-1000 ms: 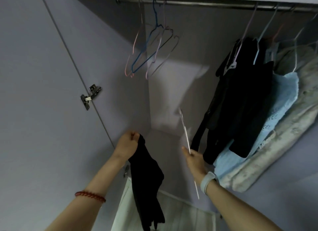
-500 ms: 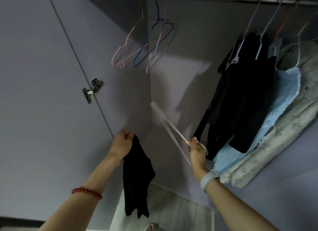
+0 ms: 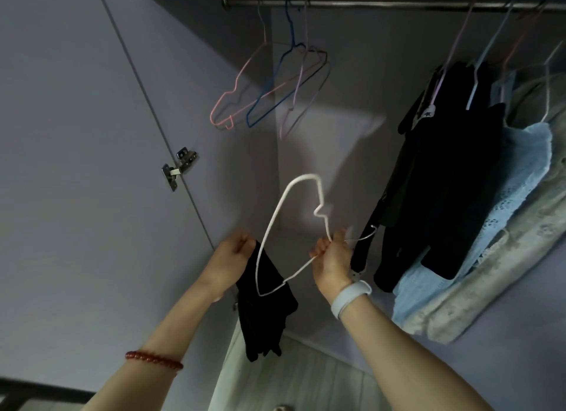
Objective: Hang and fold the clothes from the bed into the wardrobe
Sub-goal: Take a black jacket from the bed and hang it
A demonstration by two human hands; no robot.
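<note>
Lavender wardrobe panels [image 3: 92, 135] are filling the frame as I am looking up into the open cabinet, with a metal rail [image 3: 382, 4] running across the top edge. At upper centre, three empty wire hangers [image 3: 269, 86], pink, blue and lilac, are hanging from that rail. At right, black garments [image 3: 444, 172], a pale blue lace top [image 3: 520, 172] and a whitish floral piece [image 3: 502, 288] are hanging side by side, touching one another. A steel hinge [image 3: 179, 168] is sitting on the door edge at centre left.

At lower centre, my left hand [image 3: 229, 257] is gripping the top of a black garment [image 3: 263, 306], which is dangling below the fist in front of the wardrobe opening. My right hand [image 3: 332, 254] is curling its fingers around the neck of a white wire hanger [image 3: 275, 221]; the hanger's hook is pointing right toward the hung clothes, and its lower corner is overlapping the black garment. I cannot tell whether hanger and cloth are touching. The two hands are near each other but apart. A red bead bracelet [image 3: 153, 360] is circling the left wrist, and a pale band [image 3: 349, 297] the right.
</note>
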